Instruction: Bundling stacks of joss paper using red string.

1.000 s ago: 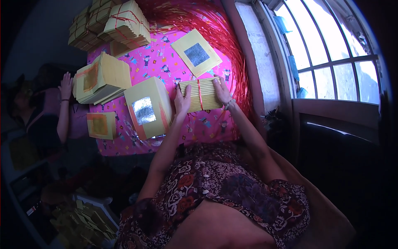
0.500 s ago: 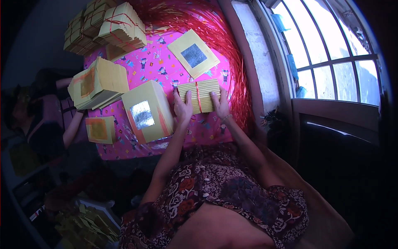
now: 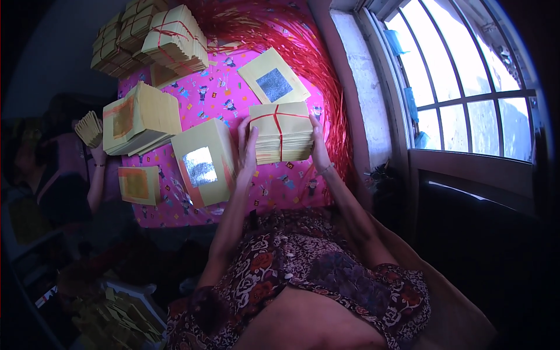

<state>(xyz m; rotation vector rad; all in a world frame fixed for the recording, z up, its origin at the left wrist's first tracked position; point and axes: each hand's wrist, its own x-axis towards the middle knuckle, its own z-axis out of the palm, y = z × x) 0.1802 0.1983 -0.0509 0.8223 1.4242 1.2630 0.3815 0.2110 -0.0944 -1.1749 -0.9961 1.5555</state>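
Observation:
Both my hands hold a bundle of yellow paper sheets (image 3: 281,133) tied crosswise with red string, lifted above the pink patterned cloth (image 3: 233,105). My left hand (image 3: 247,150) grips its left side and my right hand (image 3: 319,146) its right side. Just left of my left hand lies a stack of yellow sheets with a silver foil square (image 3: 202,162). Another silver-foil sheet (image 3: 273,84) lies beyond the bundle.
A thick stack with an orange-gold square (image 3: 139,118) and a thin one (image 3: 139,185) lie at the left. Tied bundles (image 3: 169,38) are piled at the far end. Red string strands (image 3: 303,41) spread toward the window (image 3: 461,87). Another person's hand (image 3: 93,131) holds sheets at the left.
The tied bundle has come up off the cloth between my hands and sits higher and larger in view. The other person's hand at the left now holds a small stack.

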